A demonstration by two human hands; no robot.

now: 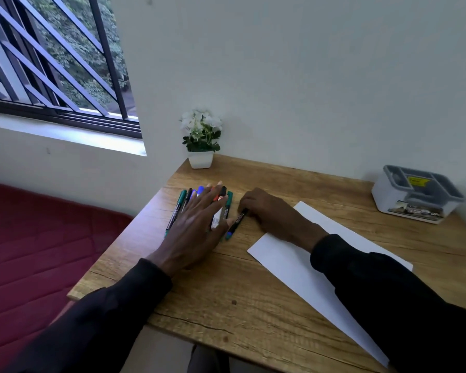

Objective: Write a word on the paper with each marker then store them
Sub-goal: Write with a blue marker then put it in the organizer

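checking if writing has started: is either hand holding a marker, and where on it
The right hand pinches the blue-ended black marker at its far end, opposite the blue. The left hand rests flat on the other markers, gripping none.

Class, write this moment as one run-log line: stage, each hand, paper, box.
stage: picking marker | left hand: flat on marker row | right hand: grips blue-ended marker | paper: blank where visible | storage box: far right

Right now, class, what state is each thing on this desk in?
row of coloured markers: lying side by side.
left hand: flat, resting on that row.
black marker with blue end: gripped at one end.
right hand: fingers curled round it.
white paper sheet: flat, blank.
grey plastic box: upright, untouched.
white potted plant: upright.
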